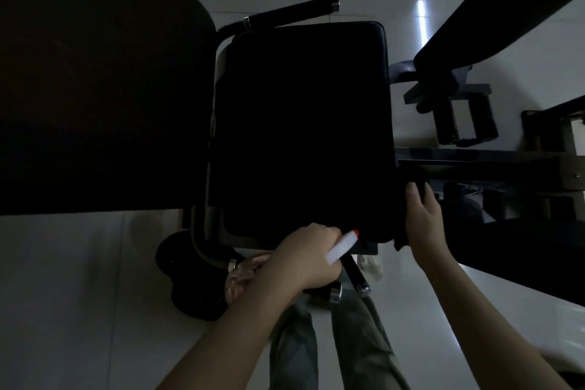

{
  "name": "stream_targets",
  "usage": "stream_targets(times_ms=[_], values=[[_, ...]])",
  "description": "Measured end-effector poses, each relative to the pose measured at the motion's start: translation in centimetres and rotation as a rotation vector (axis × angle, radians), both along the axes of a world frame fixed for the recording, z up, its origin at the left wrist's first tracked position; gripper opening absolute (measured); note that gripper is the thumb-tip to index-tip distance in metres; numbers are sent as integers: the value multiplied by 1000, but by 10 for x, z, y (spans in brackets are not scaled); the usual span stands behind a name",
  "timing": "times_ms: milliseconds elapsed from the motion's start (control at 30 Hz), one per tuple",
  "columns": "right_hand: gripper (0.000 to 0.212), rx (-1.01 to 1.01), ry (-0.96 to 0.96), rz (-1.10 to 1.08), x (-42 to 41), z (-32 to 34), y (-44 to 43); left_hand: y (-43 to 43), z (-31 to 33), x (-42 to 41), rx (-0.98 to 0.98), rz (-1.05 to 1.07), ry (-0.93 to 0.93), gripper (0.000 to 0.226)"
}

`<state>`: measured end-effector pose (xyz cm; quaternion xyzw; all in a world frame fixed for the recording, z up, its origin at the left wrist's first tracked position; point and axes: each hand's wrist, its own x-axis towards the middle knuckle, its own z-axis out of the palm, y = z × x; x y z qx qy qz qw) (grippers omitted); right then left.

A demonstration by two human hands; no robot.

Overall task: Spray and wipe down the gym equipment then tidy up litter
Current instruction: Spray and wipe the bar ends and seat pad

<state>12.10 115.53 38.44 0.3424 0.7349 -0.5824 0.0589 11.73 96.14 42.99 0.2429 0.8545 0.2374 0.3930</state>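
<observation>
My left hand (pixel 304 260) grips the spray bottle (pixel 342 247), its nozzle aimed toward one o'clock across the seat pad (pixel 304 123). My right hand (pixel 422 215) clutches the cloth (pixel 413 176) at the pad's four o'clock edge.

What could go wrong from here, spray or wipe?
1. The spray bottle in the left hand points from the near edge of the seat pad, so mist may land on the floor tiles and leave them slippery.
2. The dark cloth in the right hand barely shows against the black pad in this dim light, so patches could get missed.
</observation>
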Motion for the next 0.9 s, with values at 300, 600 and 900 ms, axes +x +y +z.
stream_targets(times_ms=[300, 600, 900], values=[[18, -80, -36, 44, -8, 1, 13, 9, 10, -41, 58, 197, -27, 28], [24, -114, -5, 55, -31, 1, 2, 22, 14, -110, 28, 390, -118, 27], [28, 105, 19, 113, -33, -6, -5, 35, 31, -168, 97, 460, -93, 29]])
